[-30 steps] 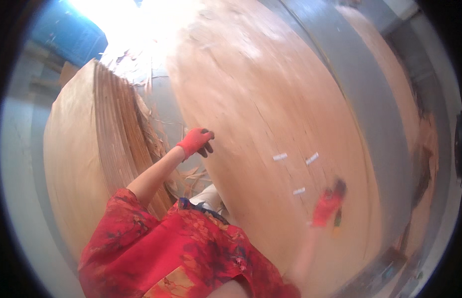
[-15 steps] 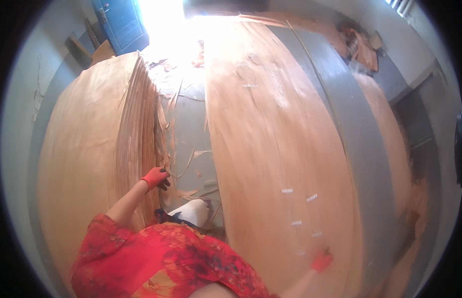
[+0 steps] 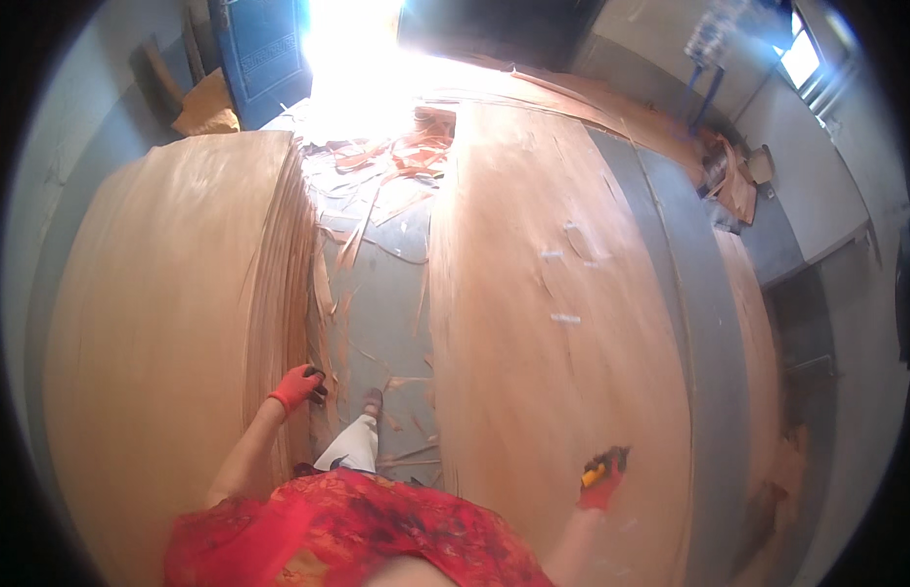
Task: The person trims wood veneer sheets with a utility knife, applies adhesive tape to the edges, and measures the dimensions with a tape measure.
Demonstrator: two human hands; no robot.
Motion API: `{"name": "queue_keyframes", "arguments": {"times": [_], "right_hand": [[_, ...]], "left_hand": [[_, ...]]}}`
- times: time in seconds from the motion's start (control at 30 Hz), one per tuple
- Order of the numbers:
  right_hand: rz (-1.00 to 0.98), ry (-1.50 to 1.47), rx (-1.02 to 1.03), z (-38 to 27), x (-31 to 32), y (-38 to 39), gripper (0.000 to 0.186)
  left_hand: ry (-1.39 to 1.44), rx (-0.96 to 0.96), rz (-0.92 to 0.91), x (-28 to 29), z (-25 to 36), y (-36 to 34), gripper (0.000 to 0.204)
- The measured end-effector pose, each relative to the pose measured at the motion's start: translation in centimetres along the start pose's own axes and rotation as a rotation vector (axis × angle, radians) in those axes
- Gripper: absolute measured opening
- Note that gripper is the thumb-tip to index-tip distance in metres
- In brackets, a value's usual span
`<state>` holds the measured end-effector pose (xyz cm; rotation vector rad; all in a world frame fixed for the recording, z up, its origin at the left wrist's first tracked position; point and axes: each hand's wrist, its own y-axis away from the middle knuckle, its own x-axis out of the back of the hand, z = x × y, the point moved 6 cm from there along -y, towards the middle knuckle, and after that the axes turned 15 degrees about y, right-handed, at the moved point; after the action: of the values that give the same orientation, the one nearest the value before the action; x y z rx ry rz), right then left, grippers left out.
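Observation:
Both my hands wear red gloves with dark fingers. My left hand (image 3: 300,385) hangs beside the cut edge of the tall left stack of wood veneer sheets (image 3: 161,293), its fingers loosely bent and somewhat apart, with nothing visible in them. Low over the right veneer sheet (image 3: 533,401), my right hand (image 3: 601,485) is closed around a small yellow tool (image 3: 594,475); its exact kind is hard to make out. Short white tape strips (image 3: 565,318) lie on this sheet, some near a knot-like mark farther up.
Between the stacks runs a grey floor (image 3: 381,284) strewn with veneer scraps (image 3: 401,161); my foot (image 3: 374,399) stands there. A blue door (image 3: 264,59) is beside a bright doorway. Along the right side lie a grey strip and more veneer (image 3: 753,342).
My right hand has moved forward and slightly left over the sheet, and the yellow tool in it now shows. My left hand is lower in the picture. The view has tilted up.

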<state>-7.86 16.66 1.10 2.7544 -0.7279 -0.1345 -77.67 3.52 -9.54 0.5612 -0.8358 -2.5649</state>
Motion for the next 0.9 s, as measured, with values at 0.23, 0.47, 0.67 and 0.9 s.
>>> {"name": "queue_keyframes", "arguments": {"times": [0.23,0.47,0.67,0.9], "right_hand": [[-0.331,-0.077,-0.143,-5.0,-29.1,-6.1,0.047],[-0.388,0.048,-0.17,-5.4,-46.5,-13.8,0.02],[-0.09,0.737,0.19,-7.8,-58.3,-28.2,0.015],[0.138,1.885,0.53,-11.1,-68.6,-40.7,0.07]], "left_hand": [[0.182,-0.101,0.169,7.6,14.4,-9.3,0.028],[0.171,0.005,0.139,8.0,20.8,-18.5,0.029],[0.089,0.03,0.202,7.1,29.0,-30.9,0.029],[-0.057,0.083,0.088,2.4,39.4,-46.4,0.024]]}}
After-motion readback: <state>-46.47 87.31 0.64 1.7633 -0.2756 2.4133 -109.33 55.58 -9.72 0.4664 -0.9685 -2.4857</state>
